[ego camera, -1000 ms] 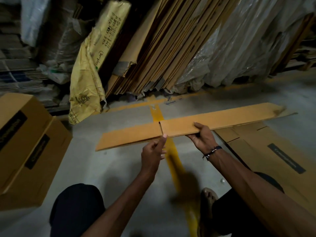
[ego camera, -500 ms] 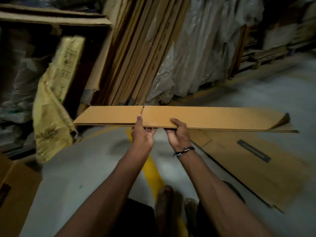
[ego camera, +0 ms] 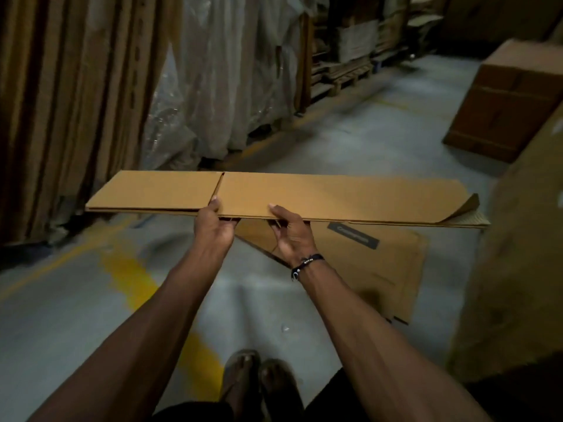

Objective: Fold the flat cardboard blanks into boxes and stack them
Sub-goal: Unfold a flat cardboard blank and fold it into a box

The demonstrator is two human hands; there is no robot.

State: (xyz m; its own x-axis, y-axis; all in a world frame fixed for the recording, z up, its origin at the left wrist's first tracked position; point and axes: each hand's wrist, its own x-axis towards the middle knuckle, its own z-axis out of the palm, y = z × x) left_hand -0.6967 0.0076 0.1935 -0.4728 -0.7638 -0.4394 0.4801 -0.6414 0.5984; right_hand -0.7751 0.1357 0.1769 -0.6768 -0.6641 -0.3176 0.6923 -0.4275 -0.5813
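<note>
A long flat cardboard blank (ego camera: pixel 320 194) is held level in front of me, its right end curled up at one corner. My left hand (ego camera: pixel 213 226) grips its near edge beside the slot between two flaps, thumb on top. My right hand (ego camera: pixel 291 233), with a dark bracelet at the wrist, grips the same edge a little to the right, thumb on top and fingers underneath. Another flat blank (ego camera: pixel 380 269) with a dark label lies on the floor below.
Tall cardboard sheets (ego camera: pixel 70 111) and plastic-wrapped bundles (ego camera: pixel 231 74) lean along the left and back. A folded brown box (ego camera: pixel 511 99) stands at the right rear, and a large cardboard surface (ego camera: pixel 524 254) fills the right edge. Yellow line (ego camera: pixel 134 284) marks the grey floor; my feet (ego camera: pixel 259 382) are below.
The view has swung to the right and the blank has come up level and closer to me. Both hands keep their hold on the near edge.
</note>
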